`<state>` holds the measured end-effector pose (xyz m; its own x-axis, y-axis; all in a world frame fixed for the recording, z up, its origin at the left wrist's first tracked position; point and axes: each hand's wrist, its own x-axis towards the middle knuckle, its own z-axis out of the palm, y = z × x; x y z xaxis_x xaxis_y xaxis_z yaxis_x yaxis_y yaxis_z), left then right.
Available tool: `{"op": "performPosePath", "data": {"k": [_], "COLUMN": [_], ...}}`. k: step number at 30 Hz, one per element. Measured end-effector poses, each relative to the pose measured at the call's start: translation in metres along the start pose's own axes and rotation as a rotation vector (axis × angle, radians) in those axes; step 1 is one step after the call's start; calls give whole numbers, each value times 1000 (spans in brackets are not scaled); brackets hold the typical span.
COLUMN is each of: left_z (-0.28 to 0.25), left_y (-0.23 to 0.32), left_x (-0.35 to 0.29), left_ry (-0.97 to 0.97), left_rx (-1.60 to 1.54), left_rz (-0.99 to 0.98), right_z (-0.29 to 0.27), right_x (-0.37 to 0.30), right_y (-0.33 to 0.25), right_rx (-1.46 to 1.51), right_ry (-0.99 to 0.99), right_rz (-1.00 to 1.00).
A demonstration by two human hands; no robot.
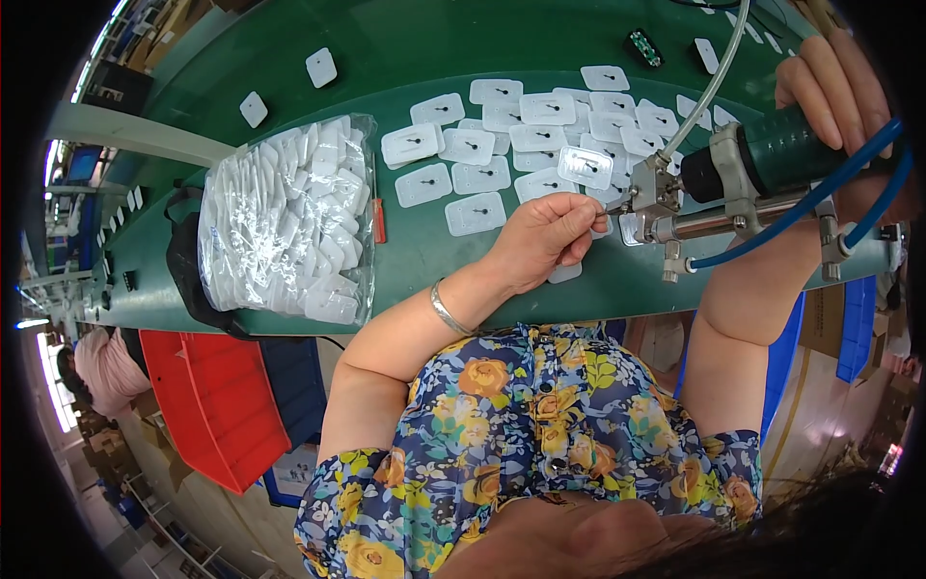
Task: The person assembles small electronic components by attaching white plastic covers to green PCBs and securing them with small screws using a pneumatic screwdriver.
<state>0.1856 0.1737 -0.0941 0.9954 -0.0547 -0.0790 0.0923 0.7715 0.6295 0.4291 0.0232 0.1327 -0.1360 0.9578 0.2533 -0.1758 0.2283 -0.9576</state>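
My left hand (552, 239) is closed in a pinch at the tip of a metal dispensing gun (657, 185). What lies between its thumb and finger is too small to make out. My right hand (837, 95) wraps its fingers round the rear of the gun's dark green cylinder (786, 147); part of the palm is hidden behind it. Beyond my left hand, flat white rounded-rectangular plastic pieces (467, 147), each with a small dark mark, lie spread and overlapping on the green table (405, 265). A shiny piece (585, 167) lies beside the gun's tip.
A clear bag (289, 222) full of white pieces stands left, with a red-handled item (378, 221) beside it. Blue hoses (801, 222) and a clear tube (719, 72) run from the gun. A green circuit board (644, 47) lies far right. A red bin (217, 405) stands below the table edge.
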Motion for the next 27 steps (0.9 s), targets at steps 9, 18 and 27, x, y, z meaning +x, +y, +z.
{"op": "performPosePath", "data": {"k": [9,18,27], "left_z": [5,-18,-7], "left_y": [23,-14,-19], "left_x": [-15,-34,-29], "left_ry": [230,344,354], "left_rx": [907,1614,1353], "left_rz": [326,175,223], "right_z": [23,-36,8], "right_x": [29,-12,13], "right_y": [23,25,38], "right_rx": [97,195,260], "right_ry": [-20,-50,-44], "right_rz": [-10,-24,-35]}}
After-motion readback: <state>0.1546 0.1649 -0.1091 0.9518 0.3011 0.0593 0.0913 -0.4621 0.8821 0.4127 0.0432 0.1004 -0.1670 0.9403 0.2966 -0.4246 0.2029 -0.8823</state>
